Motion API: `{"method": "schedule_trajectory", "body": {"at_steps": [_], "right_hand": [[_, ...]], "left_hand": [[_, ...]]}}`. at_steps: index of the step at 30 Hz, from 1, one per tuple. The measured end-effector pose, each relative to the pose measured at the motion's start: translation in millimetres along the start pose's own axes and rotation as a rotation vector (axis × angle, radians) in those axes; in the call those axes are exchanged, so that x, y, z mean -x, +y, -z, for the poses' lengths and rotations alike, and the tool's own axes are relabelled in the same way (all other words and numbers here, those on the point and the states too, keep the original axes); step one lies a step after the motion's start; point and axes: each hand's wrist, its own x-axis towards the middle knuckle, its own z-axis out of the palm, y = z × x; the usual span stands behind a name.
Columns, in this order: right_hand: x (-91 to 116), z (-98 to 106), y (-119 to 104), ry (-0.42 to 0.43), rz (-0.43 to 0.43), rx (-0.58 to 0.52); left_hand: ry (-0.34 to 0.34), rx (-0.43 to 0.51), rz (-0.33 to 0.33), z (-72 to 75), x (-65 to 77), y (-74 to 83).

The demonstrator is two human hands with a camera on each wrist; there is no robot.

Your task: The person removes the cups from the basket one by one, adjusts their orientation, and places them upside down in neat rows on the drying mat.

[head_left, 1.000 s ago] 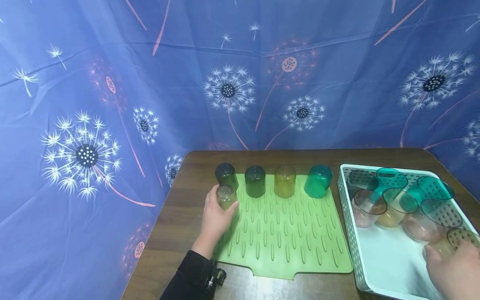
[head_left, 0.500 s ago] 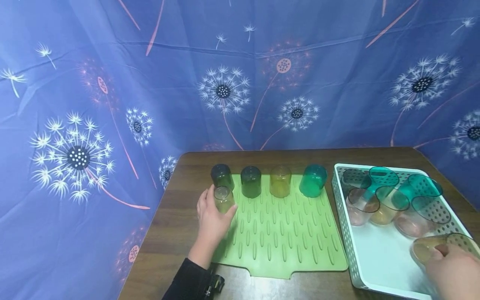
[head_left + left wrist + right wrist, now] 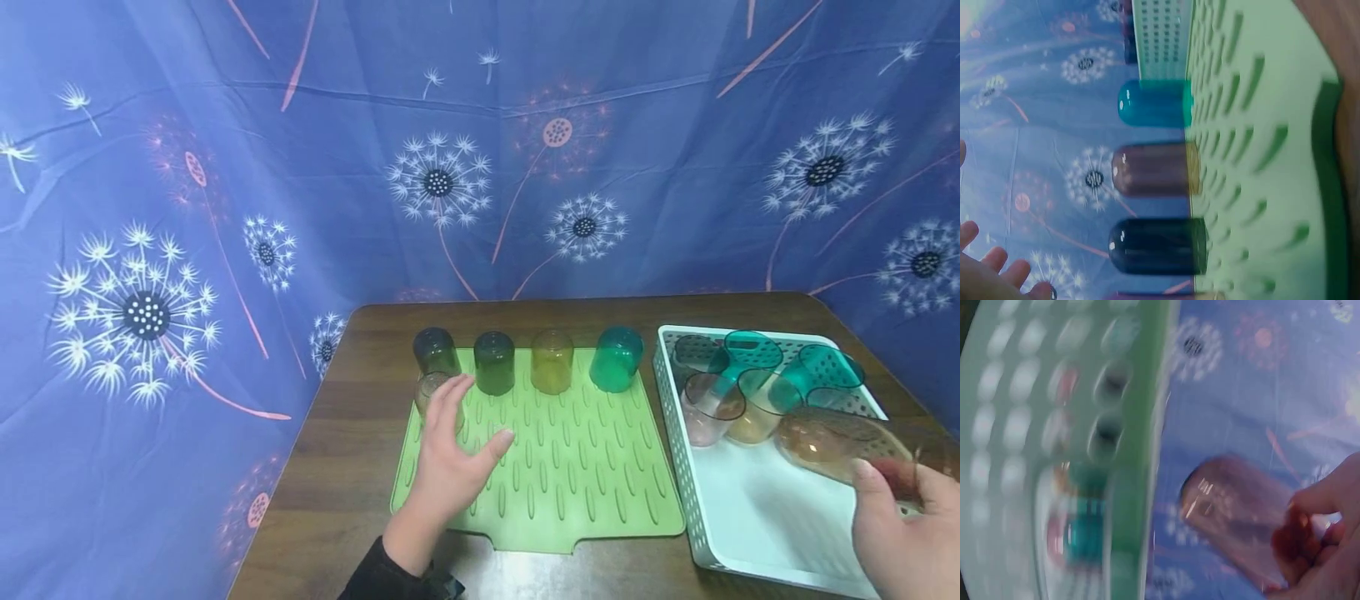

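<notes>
Fingers (image 3: 454, 408) splayed, my left hand (image 3: 446, 467) hung by the pale glass (image 3: 428, 388) on the mat (image 3: 555, 492); my right hand (image 3: 903, 525) pinched the tilted amber glass (image 3: 821, 437) above the tray (image 3: 757, 508), where lifting well clear of the neighbouring glasses (image 3: 754, 427) seemed wise.

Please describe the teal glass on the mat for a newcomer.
On the wooden table, a green mat lies left of a perforated basket. Inverted glasses line the mat's far edge; the teal glass is rightmost, the only blue-green one there.
</notes>
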Motion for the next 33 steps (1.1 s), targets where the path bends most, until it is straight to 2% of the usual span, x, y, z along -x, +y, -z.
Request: {"method": "schedule_trajectory", "body": {"at_steps": [2,4,5,7,9,11,14,17,19,20,22,24,26,28,30,31,33], "right_hand": [[6.6,-4.3,-1.8,-0.069,0.076,-0.074],[13.8,-12.7,3.0,-0.215,0.166,-0.227],[19.0,-19.4,6.4,-0.314,0.183,-0.355],[30.6,-35.9,13.4,-0.55,0.234,-0.701],[42.2,-52.9,16.9,-0.85,0.267,-1.03],[52.6,-67.2,15.0,-1.135,0.244,-1.261],[64.1,-79.2,7.7,-1.487,0.156,-1.461],[71.7,-83.8,-0.9,-1.723,0.002,-1.592],[74.5,-85.6,-4.9,-1.809,-0.084,-1.633],[75.3,-86.7,-6.5,-1.832,-0.113,-1.64],[76.5,-88.9,-7.7,-1.792,-0.112,-1.589],[78.2,-90.4,-7.4,-1.661,-0.087,-1.461],[81.8,-91.0,-7.5,-1.437,-0.071,-1.256],[86.2,-90.3,-8.2,-1.213,-0.079,-1.034],[90.6,-88.5,-9.5,-1.051,-0.09,-0.886],[92.4,-87.2,-9.5,-0.996,-0.094,-0.848],[94.6,-84.8,-8.7,-0.951,-0.073,-0.833]], "left_hand": [[-0.054,0.021,-0.012,-3.7,4.6,3.4],[-0.137,0.06,-0.045,-7.6,9.6,6.5],[-0.189,0.079,-0.065,-10.0,12.1,7.9],[-0.298,0.125,-0.109,-14.9,16.6,10.6],[-0.395,0.177,-0.153,-20.2,20.7,13.6],[-0.449,0.199,-0.198,-25.8,24.4,16.8],[-0.461,0.182,-0.245,-32.8,29.5,21.8],[-0.432,0.146,-0.25,-36.8,32.8,25.9],[-0.412,0.139,-0.241,-37.6,33.7,27.1],[-0.401,0.142,-0.245,-37.5,33.8,26.9],[-0.377,0.138,-0.255,-37.0,33.6,26.1],[-0.344,0.12,-0.269,-36.1,32.1,24.8],[-0.301,0.082,-0.246,-34.7,29.1,23.4],[-0.25,0.041,-0.171,-32.8,23.7,21.8],[-0.192,-0.018,-0.058,-30.9,15.6,18.6],[-0.167,-0.046,0.005,-30.8,10.8,16.4],[-0.118,-0.112,0.107,-31.5,0.4,9.3]]}}
